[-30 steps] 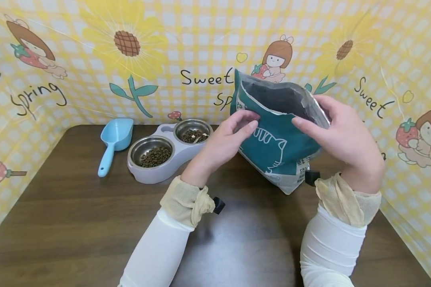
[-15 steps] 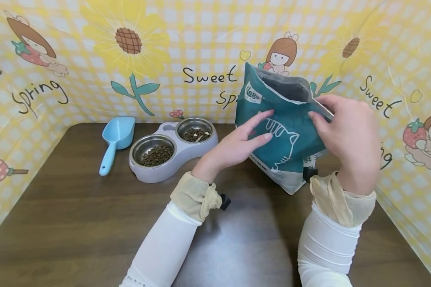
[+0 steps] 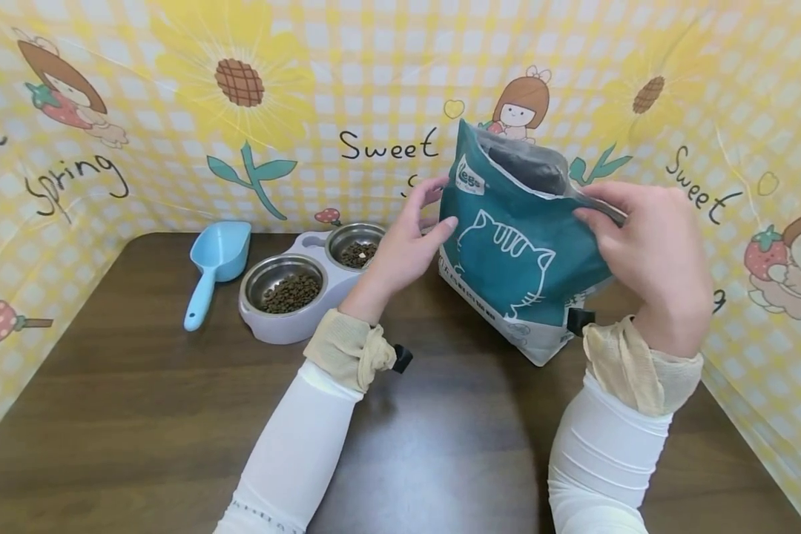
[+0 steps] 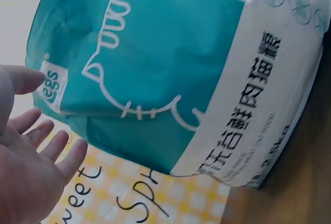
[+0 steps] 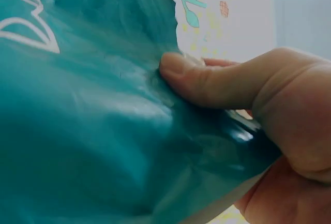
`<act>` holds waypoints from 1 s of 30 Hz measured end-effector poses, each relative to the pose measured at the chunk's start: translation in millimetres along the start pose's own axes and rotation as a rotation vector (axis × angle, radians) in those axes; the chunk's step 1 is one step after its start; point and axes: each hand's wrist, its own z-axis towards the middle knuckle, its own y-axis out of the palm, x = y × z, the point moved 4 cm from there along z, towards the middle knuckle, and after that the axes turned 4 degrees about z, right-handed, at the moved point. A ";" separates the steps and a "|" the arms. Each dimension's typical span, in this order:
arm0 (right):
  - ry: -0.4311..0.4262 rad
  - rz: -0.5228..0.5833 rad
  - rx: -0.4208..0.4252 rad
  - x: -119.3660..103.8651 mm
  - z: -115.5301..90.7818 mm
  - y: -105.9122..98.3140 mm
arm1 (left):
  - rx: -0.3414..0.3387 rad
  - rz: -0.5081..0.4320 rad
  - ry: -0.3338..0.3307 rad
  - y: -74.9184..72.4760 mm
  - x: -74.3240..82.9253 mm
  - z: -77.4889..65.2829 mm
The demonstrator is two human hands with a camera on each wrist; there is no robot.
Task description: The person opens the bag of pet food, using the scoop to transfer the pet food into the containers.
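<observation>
A teal and white cat food bag (image 3: 500, 252) stands tilted at the right of the table, its torn silver-lined mouth gaping at the top. My right hand (image 3: 661, 252) pinches the bag's upper right edge between thumb and fingers; in the right wrist view the thumb (image 5: 207, 81) presses on the teal front. At the bag's left side is my left hand (image 3: 407, 237), its fingers spread and loosely bent. In the left wrist view that hand (image 4: 36, 162) is beside the bag's left edge, thumb near the logo, without gripping it. The bag's contents are hidden.
A pale purple double feeder (image 3: 287, 326) with two steel bowls of brown kibble (image 3: 292, 294) stands left of the bag. Further left lies a light blue scoop (image 3: 216, 256). A yellow checked cloth (image 3: 374, 89) hangs behind the dark wooden table (image 3: 140, 415).
My left hand has gone from the bag's front to its left side. The right hand has closed its pinch on the upper right edge, and the mouth has narrowed as the bag turned.
</observation>
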 end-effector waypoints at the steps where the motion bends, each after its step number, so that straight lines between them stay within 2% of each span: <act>1: -0.004 0.009 -0.003 0.9 -0.5 0.7 | 0.012 0.012 -0.007 -2.5 -1.7 2.1; 2: -0.007 0.014 -0.005 1.6 -0.9 1.3 | 0.024 0.049 0.004 -4.7 -2.6 5.8; 4: -0.010 0.018 -0.005 3.2 -2.1 1.6 | 0.033 0.184 0.088 -6.8 -0.7 17.4; 5: -0.005 0.014 -0.007 3.9 -2.6 1.2 | 0.029 0.288 0.150 -6.3 3.2 24.9; 7: -0.009 0.004 -0.006 4.2 -2.6 -0.3 | -0.002 0.552 0.300 -0.5 16.8 41.4; 10: -0.009 0.006 -0.013 3.6 -2.0 -3.0 | -0.105 0.894 0.533 18.8 43.7 61.0; 12: 0.000 0.028 -0.041 3.3 -2.1 -3.4 | -0.193 1.036 0.640 34.4 58.6 68.9; 13: 0.008 0.044 -0.062 3.5 -2.3 -2.9 | -0.231 1.077 0.681 41.8 63.6 71.5; 16: 0.068 0.068 -0.108 6.4 -3.8 -3.6 | -0.285 1.132 0.746 59.0 70.5 77.2; 19: 0.108 0.068 -0.105 9.8 -4.3 -6.8 | -0.261 1.113 0.767 67.1 69.2 79.8; 23: 0.153 0.033 -0.030 10.9 -2.8 -10.2 | -0.214 1.069 0.821 67.2 65.0 80.9; 27: 0.297 -0.015 0.070 15.1 0.5 -13.0 | -0.212 1.039 0.894 65.0 66.9 86.2; 30: 0.379 -0.016 0.095 17.7 1.4 -11.5 | -0.226 1.029 0.901 66.3 67.8 93.3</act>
